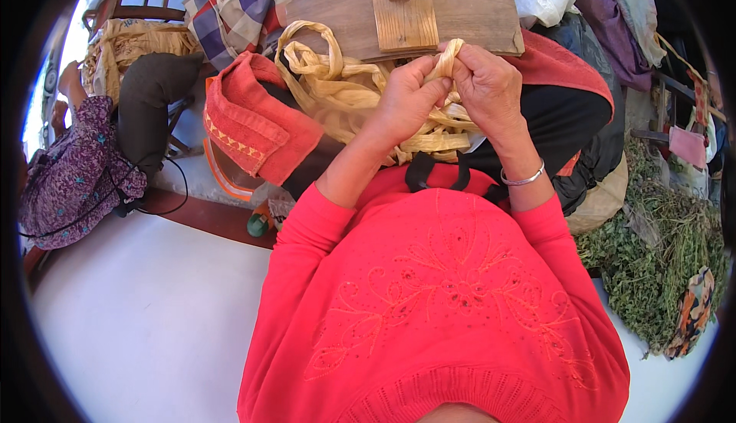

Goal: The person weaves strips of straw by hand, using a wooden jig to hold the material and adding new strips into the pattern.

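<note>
Where the pale husk strips [360, 89] pile up on your lap, one twisted strand rises between your two hands, and both are closed on it. Your left hand [406, 101] pinches the strand from the left, fingers curled tight, while your right hand [487, 85] grips it from the right, the two touching at the fingertips just below the wooden board [468, 13]. A silver bangle [523, 179] sits on your right wrist. The loose strips loop out to the left over a red towel [249, 120] draped across your knee, and the board lies just beyond them, with a lighter crosspiece on top. Further left, another person in a purple patterned top [73, 166] sits beside a wooden chair. To your right, a heap of dried green plants [659, 269] lies on the floor.
</note>
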The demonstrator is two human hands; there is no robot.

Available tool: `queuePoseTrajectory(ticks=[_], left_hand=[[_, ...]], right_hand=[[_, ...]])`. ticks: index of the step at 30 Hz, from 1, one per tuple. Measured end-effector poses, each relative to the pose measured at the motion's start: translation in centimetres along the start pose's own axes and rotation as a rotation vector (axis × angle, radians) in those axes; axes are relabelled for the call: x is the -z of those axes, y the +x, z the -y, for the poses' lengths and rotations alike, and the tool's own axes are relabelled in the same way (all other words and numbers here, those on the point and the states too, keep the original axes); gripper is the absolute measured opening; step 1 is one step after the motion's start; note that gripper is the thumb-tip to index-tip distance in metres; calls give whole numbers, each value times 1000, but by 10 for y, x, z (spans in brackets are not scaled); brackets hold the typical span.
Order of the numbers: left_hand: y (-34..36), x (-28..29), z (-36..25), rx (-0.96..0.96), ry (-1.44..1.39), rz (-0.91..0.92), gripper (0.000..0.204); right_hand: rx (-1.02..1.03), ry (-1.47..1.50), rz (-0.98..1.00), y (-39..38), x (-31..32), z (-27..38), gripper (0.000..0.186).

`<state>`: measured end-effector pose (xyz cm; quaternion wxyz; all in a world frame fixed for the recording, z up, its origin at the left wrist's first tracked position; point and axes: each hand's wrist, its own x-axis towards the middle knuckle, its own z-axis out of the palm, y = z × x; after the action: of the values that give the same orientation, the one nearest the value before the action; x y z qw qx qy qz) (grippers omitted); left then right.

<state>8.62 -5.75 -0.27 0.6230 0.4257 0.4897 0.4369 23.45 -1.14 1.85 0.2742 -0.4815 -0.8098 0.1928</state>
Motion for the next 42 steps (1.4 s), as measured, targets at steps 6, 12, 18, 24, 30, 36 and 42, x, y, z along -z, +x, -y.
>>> queuePoseTrajectory(ticks=[6,12,18,24,30,36,42], left_hand=[[-7,0,-9,-554,1183,-217,16],[-11,-5,17,-747,990,-316,27],[-24,-10,5,-587,645,-205,27],[-8,-6,-21,-252,720,-144,16],[8,-5,-9,-120,199,-194,14],[-25,-8,-16,-155,169,-144,11],[-33,17,-25,-647,1189,-265,15]], right_hand=[[-196,374,201,-16,-12,-18,22],[-910,1286,482,-29,-17,-16,27],[-805,1705,558,-36,-20,-19,22],[-333,955,205,-28,-22,-8,11],[-129,691,-102,-15,-3,9,8],[-348,1205,-228,-3,-5,-8,7],[-274,764,-43,2,18,-22,33]])
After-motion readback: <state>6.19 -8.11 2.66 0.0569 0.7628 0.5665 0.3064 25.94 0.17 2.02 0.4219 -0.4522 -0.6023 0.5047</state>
